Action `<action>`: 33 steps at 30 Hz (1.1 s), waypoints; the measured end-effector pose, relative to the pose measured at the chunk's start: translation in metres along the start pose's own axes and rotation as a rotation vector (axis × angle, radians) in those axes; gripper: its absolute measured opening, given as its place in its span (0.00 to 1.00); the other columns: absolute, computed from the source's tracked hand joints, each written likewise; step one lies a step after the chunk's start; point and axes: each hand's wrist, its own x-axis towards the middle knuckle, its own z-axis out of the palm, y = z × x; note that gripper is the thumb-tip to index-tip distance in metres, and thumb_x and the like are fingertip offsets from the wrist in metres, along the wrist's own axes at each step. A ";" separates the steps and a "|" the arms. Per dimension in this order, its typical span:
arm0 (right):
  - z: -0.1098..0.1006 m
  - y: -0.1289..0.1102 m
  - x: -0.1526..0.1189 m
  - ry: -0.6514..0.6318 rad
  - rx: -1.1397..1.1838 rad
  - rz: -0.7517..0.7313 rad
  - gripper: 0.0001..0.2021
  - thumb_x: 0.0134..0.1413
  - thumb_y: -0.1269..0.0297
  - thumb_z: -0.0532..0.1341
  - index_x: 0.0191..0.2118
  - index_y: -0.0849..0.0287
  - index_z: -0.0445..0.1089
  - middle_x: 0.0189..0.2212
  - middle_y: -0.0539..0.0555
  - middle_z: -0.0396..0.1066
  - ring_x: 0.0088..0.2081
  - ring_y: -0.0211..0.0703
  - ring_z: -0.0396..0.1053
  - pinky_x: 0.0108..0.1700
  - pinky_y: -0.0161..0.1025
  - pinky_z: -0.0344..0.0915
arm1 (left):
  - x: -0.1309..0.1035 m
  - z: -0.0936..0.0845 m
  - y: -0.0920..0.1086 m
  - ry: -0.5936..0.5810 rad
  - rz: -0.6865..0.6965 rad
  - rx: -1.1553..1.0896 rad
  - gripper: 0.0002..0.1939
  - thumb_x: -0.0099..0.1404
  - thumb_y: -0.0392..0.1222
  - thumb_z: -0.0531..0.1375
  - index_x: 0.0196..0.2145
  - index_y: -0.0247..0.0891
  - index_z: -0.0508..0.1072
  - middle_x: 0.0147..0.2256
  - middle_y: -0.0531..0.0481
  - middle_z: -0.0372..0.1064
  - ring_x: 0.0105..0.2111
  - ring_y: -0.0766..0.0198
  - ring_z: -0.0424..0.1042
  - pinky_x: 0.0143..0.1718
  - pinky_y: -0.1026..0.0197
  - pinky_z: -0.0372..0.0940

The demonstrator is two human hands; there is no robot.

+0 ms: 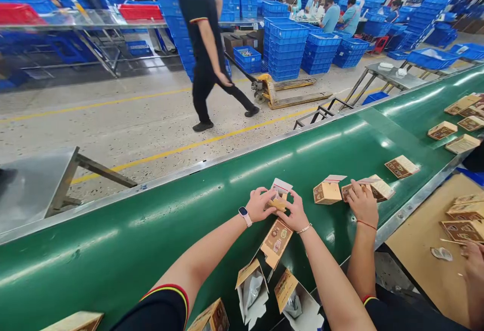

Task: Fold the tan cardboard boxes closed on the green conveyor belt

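My left hand (260, 205), with a pink-strapped watch on the wrist, and my right hand (295, 213), with a thin bracelet, both grip a small cardboard box (279, 204) over the green conveyor belt. Its white flap (283, 186) stands up behind my fingers, which are closed around the box's open end. Just below my hands lies a brown printed box (277, 240); I cannot tell whether it is separate from the held one. Nearer to me, two open boxes (242, 274) (286, 290) show silvery bags (252, 288) (294, 305) inside.
A co-worker's hand (363, 199) touches a box on the belt (151, 220) to my right. Several more boxes (403, 166) lie further along. At the right is a cardboard-covered table (412, 255). Beyond the belt, a person (206, 34) walks past a pallet jack (270, 91) and blue crates (285, 49).
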 end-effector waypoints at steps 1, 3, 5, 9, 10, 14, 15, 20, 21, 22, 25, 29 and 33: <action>-0.002 0.002 0.001 -0.001 -0.022 0.005 0.20 0.52 0.59 0.59 0.52 0.45 0.66 0.62 0.47 0.52 0.62 0.58 0.48 0.58 0.62 0.53 | 0.006 -0.004 0.003 -0.037 -0.015 0.014 0.28 0.58 0.52 0.59 0.56 0.47 0.64 0.55 0.44 0.65 0.53 0.47 0.59 0.51 0.46 0.54; -0.006 0.002 0.003 -0.028 -0.083 -0.013 0.19 0.52 0.58 0.60 0.51 0.45 0.69 0.61 0.47 0.52 0.62 0.60 0.48 0.58 0.62 0.53 | 0.019 -0.012 0.005 -0.081 -0.016 0.030 0.26 0.56 0.53 0.61 0.53 0.49 0.68 0.54 0.46 0.67 0.52 0.46 0.59 0.51 0.47 0.52; -0.008 -0.001 0.005 -0.070 -0.143 -0.050 0.18 0.51 0.58 0.61 0.50 0.47 0.70 0.61 0.49 0.53 0.61 0.59 0.49 0.58 0.59 0.55 | 0.029 -0.018 0.005 -0.082 0.044 0.017 0.26 0.52 0.55 0.64 0.50 0.50 0.71 0.51 0.45 0.69 0.51 0.46 0.59 0.51 0.48 0.51; -0.005 -0.013 0.009 -0.086 -0.196 -0.091 0.17 0.52 0.58 0.61 0.49 0.48 0.71 0.61 0.52 0.53 0.58 0.55 0.54 0.56 0.52 0.58 | 0.040 -0.025 0.000 -0.072 0.197 -0.019 0.26 0.52 0.56 0.63 0.49 0.50 0.72 0.50 0.45 0.69 0.52 0.44 0.59 0.50 0.48 0.52; -0.005 -0.015 0.009 -0.082 -0.203 -0.101 0.17 0.53 0.59 0.59 0.49 0.48 0.71 0.61 0.53 0.52 0.58 0.53 0.55 0.55 0.51 0.60 | 0.042 -0.025 0.000 -0.085 0.212 -0.019 0.26 0.54 0.55 0.62 0.50 0.50 0.71 0.50 0.44 0.69 0.52 0.44 0.60 0.50 0.48 0.52; -0.041 -0.005 0.005 -0.035 -0.233 -0.111 0.16 0.56 0.59 0.57 0.49 0.49 0.72 0.63 0.54 0.49 0.56 0.52 0.58 0.53 0.50 0.62 | 0.045 -0.014 0.010 -0.124 0.196 -0.011 0.25 0.58 0.52 0.58 0.54 0.48 0.68 0.50 0.43 0.70 0.54 0.45 0.60 0.51 0.48 0.51; -0.062 0.003 0.004 -0.010 -0.251 -0.091 0.16 0.55 0.57 0.58 0.50 0.49 0.71 0.63 0.54 0.49 0.56 0.53 0.58 0.54 0.51 0.61 | 0.047 -0.010 0.014 -0.121 0.181 -0.017 0.25 0.59 0.51 0.58 0.54 0.48 0.67 0.51 0.43 0.69 0.55 0.45 0.59 0.51 0.47 0.51; -0.145 0.037 0.005 0.163 -0.213 0.088 0.22 0.52 0.55 0.61 0.54 0.48 0.67 0.62 0.54 0.50 0.59 0.56 0.56 0.53 0.53 0.63 | 0.054 0.005 0.027 -0.139 0.120 -0.090 0.23 0.63 0.47 0.53 0.56 0.47 0.64 0.54 0.45 0.66 0.57 0.50 0.59 0.52 0.51 0.53; -0.140 0.035 0.007 0.145 -0.191 0.083 0.22 0.51 0.55 0.61 0.53 0.50 0.68 0.62 0.55 0.51 0.60 0.56 0.55 0.54 0.52 0.62 | 0.055 0.005 0.026 -0.144 0.121 -0.091 0.23 0.63 0.48 0.53 0.56 0.47 0.64 0.55 0.45 0.65 0.57 0.50 0.59 0.53 0.51 0.53; -0.127 0.030 0.009 0.140 -0.168 0.065 0.20 0.52 0.55 0.61 0.51 0.53 0.71 0.61 0.56 0.53 0.59 0.57 0.56 0.55 0.52 0.61 | 0.056 0.004 0.024 -0.134 0.117 -0.082 0.24 0.62 0.48 0.54 0.56 0.46 0.65 0.55 0.44 0.65 0.57 0.50 0.59 0.53 0.50 0.52; -0.064 0.010 0.013 0.065 -0.129 0.008 0.15 0.58 0.55 0.54 0.40 0.54 0.76 0.58 0.55 0.59 0.53 0.49 0.64 0.51 0.44 0.66 | 0.055 0.003 0.019 -0.064 0.069 -0.023 0.25 0.59 0.50 0.58 0.54 0.43 0.67 0.55 0.40 0.65 0.59 0.46 0.56 0.54 0.48 0.50; -0.024 0.003 0.014 -0.011 -0.003 -0.026 0.20 0.62 0.55 0.49 0.38 0.58 0.77 0.61 0.59 0.56 0.53 0.48 0.65 0.52 0.44 0.65 | 0.060 0.010 0.026 -0.108 0.050 0.026 0.24 0.56 0.51 0.61 0.50 0.44 0.70 0.53 0.41 0.67 0.58 0.45 0.57 0.52 0.47 0.50; -0.041 0.012 0.015 0.003 -0.101 0.051 0.16 0.59 0.54 0.56 0.47 0.57 0.71 0.58 0.58 0.60 0.54 0.50 0.63 0.53 0.48 0.63 | 0.071 0.020 0.037 -0.167 0.091 -0.003 0.26 0.55 0.51 0.61 0.52 0.44 0.69 0.52 0.41 0.68 0.56 0.47 0.59 0.52 0.49 0.51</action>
